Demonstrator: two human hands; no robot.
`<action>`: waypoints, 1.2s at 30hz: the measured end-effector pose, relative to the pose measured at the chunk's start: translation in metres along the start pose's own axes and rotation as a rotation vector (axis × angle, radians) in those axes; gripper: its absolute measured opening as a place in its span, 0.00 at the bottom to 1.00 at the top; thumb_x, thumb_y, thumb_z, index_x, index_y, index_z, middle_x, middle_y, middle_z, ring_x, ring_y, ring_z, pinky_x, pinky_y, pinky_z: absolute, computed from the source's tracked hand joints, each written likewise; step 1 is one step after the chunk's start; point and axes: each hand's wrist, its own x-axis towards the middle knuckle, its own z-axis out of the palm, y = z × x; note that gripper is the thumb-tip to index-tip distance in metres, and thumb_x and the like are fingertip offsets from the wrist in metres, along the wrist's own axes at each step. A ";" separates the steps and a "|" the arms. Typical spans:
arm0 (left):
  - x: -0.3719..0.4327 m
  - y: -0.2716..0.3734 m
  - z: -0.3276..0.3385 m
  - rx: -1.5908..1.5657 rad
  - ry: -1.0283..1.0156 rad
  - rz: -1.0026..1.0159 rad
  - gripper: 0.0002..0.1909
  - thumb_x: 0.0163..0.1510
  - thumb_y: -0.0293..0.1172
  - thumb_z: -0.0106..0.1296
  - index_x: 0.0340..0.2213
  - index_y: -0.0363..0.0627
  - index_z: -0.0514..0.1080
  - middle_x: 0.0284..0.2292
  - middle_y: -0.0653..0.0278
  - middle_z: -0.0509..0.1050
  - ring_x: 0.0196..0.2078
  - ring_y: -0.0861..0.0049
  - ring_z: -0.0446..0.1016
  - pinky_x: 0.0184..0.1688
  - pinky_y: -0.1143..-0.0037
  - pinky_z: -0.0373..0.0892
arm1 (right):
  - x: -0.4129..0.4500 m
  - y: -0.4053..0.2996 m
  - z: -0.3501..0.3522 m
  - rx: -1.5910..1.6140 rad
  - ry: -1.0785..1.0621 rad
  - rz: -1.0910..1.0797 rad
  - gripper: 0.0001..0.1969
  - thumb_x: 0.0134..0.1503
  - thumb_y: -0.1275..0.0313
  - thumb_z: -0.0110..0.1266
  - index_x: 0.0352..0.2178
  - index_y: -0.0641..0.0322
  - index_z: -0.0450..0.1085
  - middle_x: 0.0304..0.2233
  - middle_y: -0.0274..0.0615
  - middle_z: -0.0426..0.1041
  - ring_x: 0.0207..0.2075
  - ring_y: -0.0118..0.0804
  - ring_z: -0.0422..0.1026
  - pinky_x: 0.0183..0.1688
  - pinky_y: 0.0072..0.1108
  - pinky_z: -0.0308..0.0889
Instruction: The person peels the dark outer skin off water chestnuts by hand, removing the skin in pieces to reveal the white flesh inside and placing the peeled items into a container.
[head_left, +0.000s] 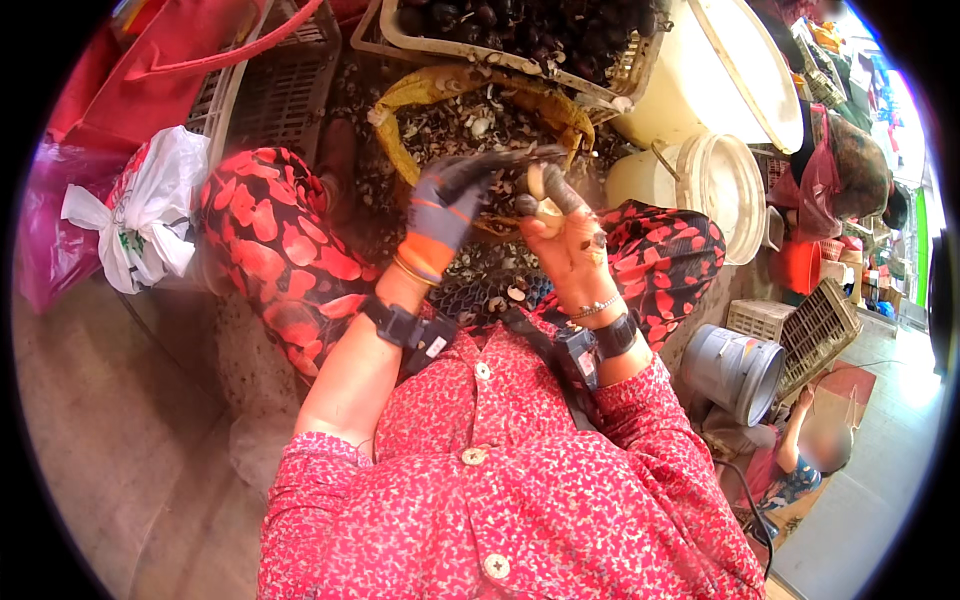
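Note:
My left hand (448, 196), in a grey and orange glove with dark fingers, is raised over the scraps at the upper centre. Its fingers reach toward my right hand and are blurred; whether they hold a tool cannot be told. My right hand (559, 229) has dark coverings on some fingers and grips a pale, round, peeled-looking piece (550, 213), with dark rounded tips or pieces beside it. Beneath both hands lies a yellow sack (394, 142) with a rolled rim, around pale and dark peelings (480, 124). Dark round nuts or corms (517, 26) fill a crate beyond it.
The crate (480, 56) is pale plastic. White buckets (716, 199) stand at the right, a grey bucket (731, 371) and stacked crates (821, 330) farther out. A white plastic bag (146, 210) and an empty-looking crate (289, 82) are at the left. Another person (795, 457) sits lower right.

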 end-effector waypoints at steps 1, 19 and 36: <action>0.002 0.005 0.001 0.070 -0.056 0.075 0.15 0.46 0.17 0.47 0.36 0.43 0.73 0.32 0.63 0.73 0.35 0.78 0.71 0.38 0.81 0.66 | -0.005 0.001 0.002 -0.032 -0.027 -0.083 0.13 0.53 0.67 0.51 0.39 0.59 0.65 0.35 0.34 0.70 0.29 0.24 0.66 0.25 0.15 0.61; 0.006 -0.001 -0.003 0.084 -0.079 0.019 0.13 0.47 0.17 0.47 0.36 0.41 0.73 0.33 0.65 0.72 0.34 0.79 0.70 0.38 0.80 0.66 | -0.002 0.006 -0.009 -0.292 -0.176 -0.363 0.23 0.48 0.61 0.56 0.43 0.62 0.64 0.38 0.37 0.70 0.37 0.29 0.68 0.30 0.14 0.64; 0.001 -0.021 0.005 -0.072 0.053 -0.107 0.15 0.44 0.16 0.48 0.35 0.45 0.74 0.29 0.63 0.73 0.32 0.76 0.70 0.37 0.79 0.66 | 0.005 0.003 -0.011 0.276 0.065 0.033 0.11 0.52 0.72 0.49 0.38 0.61 0.68 0.32 0.37 0.72 0.29 0.28 0.68 0.24 0.16 0.63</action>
